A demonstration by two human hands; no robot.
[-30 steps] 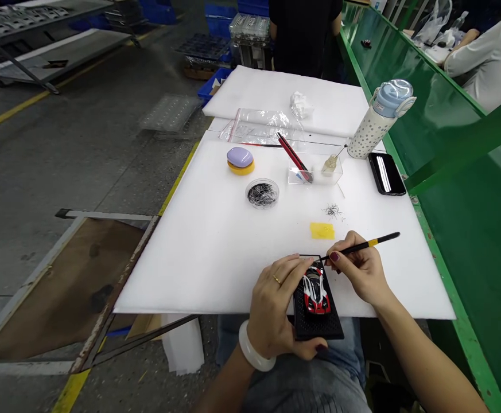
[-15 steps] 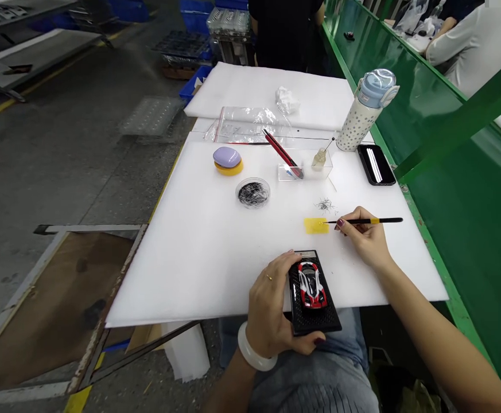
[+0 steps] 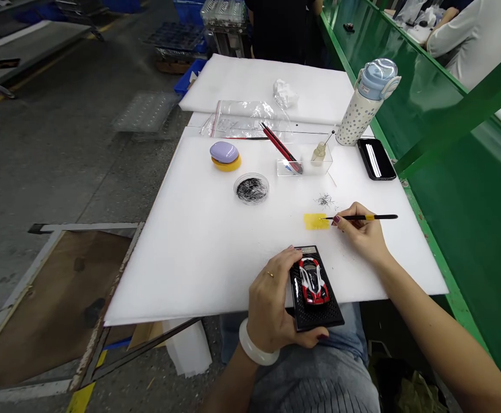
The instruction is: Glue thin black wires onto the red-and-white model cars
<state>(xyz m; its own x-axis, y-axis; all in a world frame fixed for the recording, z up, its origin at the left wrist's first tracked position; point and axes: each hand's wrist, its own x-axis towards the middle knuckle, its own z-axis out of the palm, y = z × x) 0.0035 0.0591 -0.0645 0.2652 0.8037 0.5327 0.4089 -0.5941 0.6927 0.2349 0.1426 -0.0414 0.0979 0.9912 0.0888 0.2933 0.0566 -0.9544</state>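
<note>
Black brush (image 3: pixel 371 217) pinched by right fingers (image 3: pixel 344 224); left fingers (image 3: pixel 283 261) spread round base (image 3: pixel 319 318).

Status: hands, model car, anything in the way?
Left hand grips black base, model car on top. Right hand holds thin brush, tip at yellow patch. Black bits beyond patch, clear of tip.

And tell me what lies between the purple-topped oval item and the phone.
The head view shows a clear box there, holding a small bottle and a slanted red tool.
</note>
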